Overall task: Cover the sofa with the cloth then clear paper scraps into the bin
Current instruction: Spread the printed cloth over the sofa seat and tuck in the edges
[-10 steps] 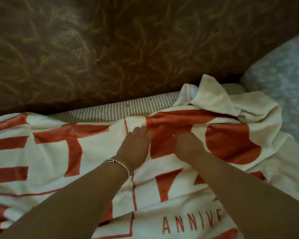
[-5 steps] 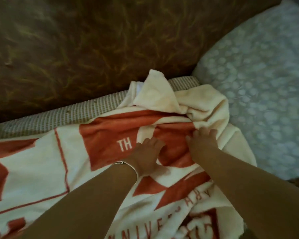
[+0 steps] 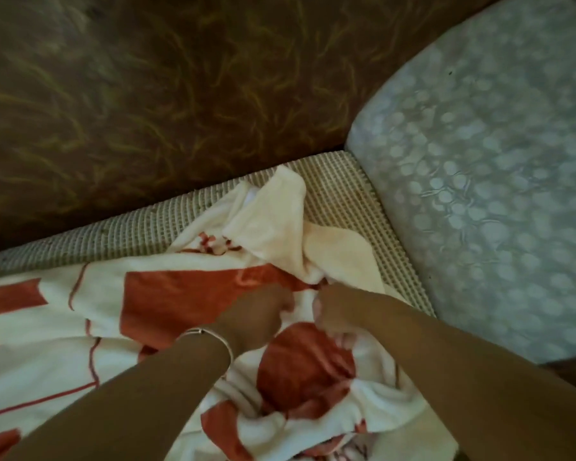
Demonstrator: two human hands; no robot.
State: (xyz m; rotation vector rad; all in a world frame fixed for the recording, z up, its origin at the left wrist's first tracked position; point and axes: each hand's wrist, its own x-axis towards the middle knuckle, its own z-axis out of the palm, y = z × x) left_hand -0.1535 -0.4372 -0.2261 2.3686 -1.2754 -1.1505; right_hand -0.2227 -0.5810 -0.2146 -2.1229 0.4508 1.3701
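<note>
Cloth (image 3: 187, 294) newly rumpled, fingers (image 3: 321, 309) blurry

Brown streaked upholstery (image 3: 180, 94) adjoins a grey dotted cushion (image 3: 479, 194) in dim light.

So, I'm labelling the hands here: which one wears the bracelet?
The left hand: a thin silver bracelet circles its wrist, while the wrist of the right hand is bare. Both hold the cloth.
</note>
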